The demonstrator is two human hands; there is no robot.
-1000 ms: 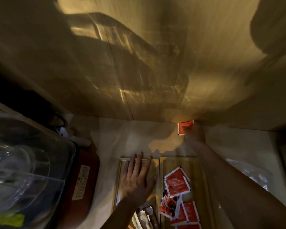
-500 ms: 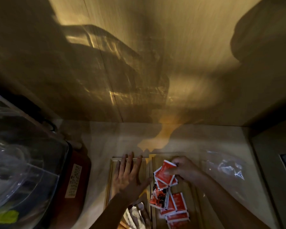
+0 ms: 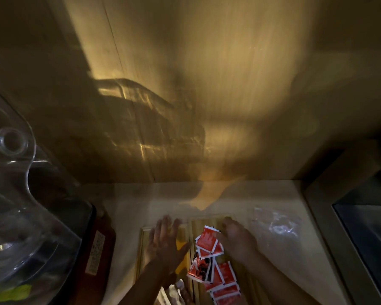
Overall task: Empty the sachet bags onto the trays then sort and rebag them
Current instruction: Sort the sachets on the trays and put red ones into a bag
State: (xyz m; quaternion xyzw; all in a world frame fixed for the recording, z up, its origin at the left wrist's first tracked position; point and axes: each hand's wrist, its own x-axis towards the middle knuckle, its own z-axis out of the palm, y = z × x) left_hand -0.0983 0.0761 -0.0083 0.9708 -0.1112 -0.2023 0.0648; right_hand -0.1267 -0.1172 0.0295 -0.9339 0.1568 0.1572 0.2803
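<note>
Two wooden trays lie side by side on the pale counter. My left hand (image 3: pixel 165 243) rests flat on the left tray (image 3: pixel 142 249), fingers spread, holding nothing. A yellow patch (image 3: pixel 182 246) shows beside its thumb. Several red sachets (image 3: pixel 220 276) lie in a loose pile on the right tray (image 3: pixel 207 221). My right hand (image 3: pixel 237 239) sits at the far end of that tray, fingers curled on the right edge of the topmost red sachet (image 3: pixel 207 241). Pale sachets (image 3: pixel 174 291) show at the bottom edge. The view is blurred.
A clear plastic bag (image 3: pixel 275 225) lies flat on the counter right of the trays. A large clear plastic container (image 3: pixel 20 216) and a red appliance (image 3: pixel 97 249) stand at the left. A dark glass-fronted box (image 3: pixel 361 216) is at the right. A wooden wall (image 3: pixel 207 84) rises behind.
My right hand came back from the wall with a red sachet and has brought it down onto the pile on the right tray. My left hand stayed flat on the left tray.
</note>
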